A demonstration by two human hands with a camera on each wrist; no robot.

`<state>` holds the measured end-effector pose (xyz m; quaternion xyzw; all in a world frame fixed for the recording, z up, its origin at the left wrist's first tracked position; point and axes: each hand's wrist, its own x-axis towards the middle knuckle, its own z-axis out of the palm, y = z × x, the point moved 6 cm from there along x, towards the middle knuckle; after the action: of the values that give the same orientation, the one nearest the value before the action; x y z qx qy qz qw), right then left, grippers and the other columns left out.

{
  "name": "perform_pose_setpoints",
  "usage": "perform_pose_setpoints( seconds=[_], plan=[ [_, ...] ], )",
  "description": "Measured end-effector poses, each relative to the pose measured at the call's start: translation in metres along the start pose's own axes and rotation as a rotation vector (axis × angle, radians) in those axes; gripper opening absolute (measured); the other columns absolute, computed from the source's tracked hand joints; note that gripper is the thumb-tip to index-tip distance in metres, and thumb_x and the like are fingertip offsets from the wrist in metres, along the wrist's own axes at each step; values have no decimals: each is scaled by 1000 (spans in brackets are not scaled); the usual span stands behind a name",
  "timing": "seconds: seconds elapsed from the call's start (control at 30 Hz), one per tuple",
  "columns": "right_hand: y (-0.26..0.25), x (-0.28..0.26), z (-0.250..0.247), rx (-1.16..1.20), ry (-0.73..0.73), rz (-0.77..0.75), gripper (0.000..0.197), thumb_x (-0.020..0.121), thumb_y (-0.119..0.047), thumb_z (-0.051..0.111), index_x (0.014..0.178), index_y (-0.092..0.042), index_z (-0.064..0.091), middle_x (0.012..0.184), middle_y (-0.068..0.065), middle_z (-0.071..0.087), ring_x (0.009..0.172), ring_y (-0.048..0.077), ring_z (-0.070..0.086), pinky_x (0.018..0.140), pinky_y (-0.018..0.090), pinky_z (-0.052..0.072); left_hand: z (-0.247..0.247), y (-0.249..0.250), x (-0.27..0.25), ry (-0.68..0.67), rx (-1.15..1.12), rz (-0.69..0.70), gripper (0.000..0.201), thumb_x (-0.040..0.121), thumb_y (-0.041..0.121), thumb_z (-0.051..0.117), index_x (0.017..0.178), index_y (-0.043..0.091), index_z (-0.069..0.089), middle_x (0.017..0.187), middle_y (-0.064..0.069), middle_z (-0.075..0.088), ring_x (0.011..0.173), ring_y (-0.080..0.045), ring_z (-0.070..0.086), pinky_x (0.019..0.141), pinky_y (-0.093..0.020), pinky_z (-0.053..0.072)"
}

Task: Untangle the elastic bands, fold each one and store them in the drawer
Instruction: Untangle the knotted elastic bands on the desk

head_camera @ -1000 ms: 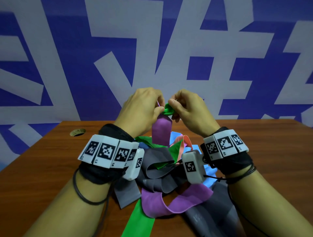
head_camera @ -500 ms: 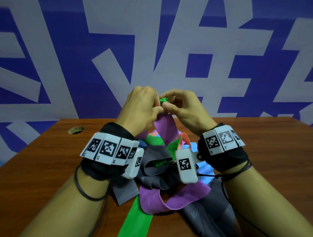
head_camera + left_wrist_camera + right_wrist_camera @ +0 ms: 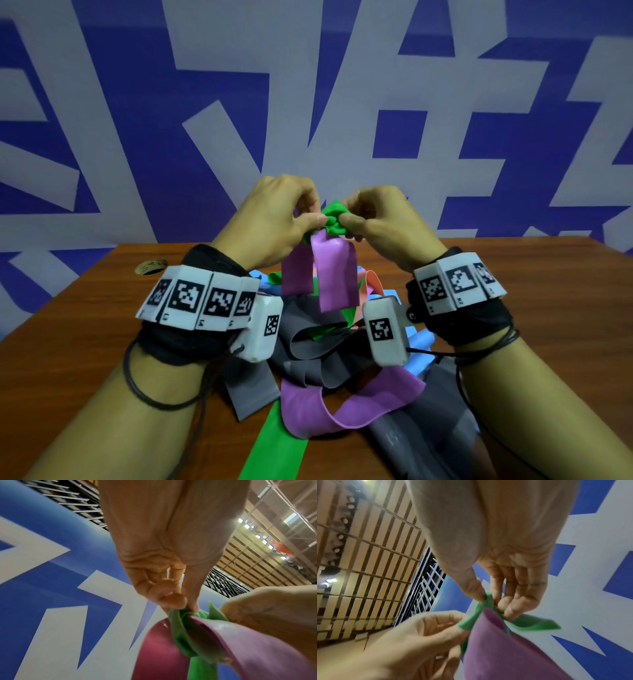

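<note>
Both hands are raised above the table, working a knot where a green band (image 3: 334, 216) wraps a purple band (image 3: 334, 274). My left hand (image 3: 310, 217) pinches the green band (image 3: 178, 632) at the knot between thumb and fingertips. My right hand (image 3: 346, 219) pinches the other side of the green band (image 3: 488, 601) with thumb and forefinger. The purple band (image 3: 248, 642) (image 3: 505, 649) hangs from the knot in two strips. Below lies a tangled heap of grey (image 3: 318, 342), purple (image 3: 359, 407), green (image 3: 274, 448), blue (image 3: 419, 342) and pink bands.
The heap sits on a brown wooden table (image 3: 85, 325) with a round cable hole (image 3: 150, 266) at the back left. A blue and white patterned wall (image 3: 308, 102) stands right behind the table. No drawer is in view.
The hands kept working the knot and drew slightly apart. More of the green band now shows between the fingertips, and the purple strips hang lower and wider.
</note>
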<state>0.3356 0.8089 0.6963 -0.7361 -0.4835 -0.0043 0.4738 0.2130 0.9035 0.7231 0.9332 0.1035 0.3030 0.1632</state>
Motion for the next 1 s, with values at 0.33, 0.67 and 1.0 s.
perform_pose_setpoints(
  seconds=[0.33, 0.67, 1.0],
  plan=[
    [-11, -2, 6, -166, 143, -72, 8, 85, -6, 53, 89, -5, 60, 72, 9, 66, 73, 27, 62, 70, 46, 51, 9, 3, 1, 137, 166, -2, 12, 93, 24, 61, 95, 13, 64, 96, 0, 59, 94, -20, 53, 73, -21, 28],
    [-17, -3, 5, -91, 85, -113, 18, 93, -13, 56, 79, -14, 67, 63, 3, 68, 59, 12, 64, 66, 33, 55, 4, 2, -2, 184, 216, -27, 24, 89, 38, 70, 82, 18, 60, 85, 3, 59, 81, -22, 54, 67, -33, 36],
    [-2, 2, 5, -281, 108, -113, 14, 93, -13, 58, 85, -3, 63, 73, 8, 69, 73, 24, 64, 65, 34, 46, 0, 11, -2, 109, -7, 30, 24, 91, 17, 69, 72, 7, 59, 59, -3, 65, 54, -11, 67, 71, -37, 56]
  ],
)
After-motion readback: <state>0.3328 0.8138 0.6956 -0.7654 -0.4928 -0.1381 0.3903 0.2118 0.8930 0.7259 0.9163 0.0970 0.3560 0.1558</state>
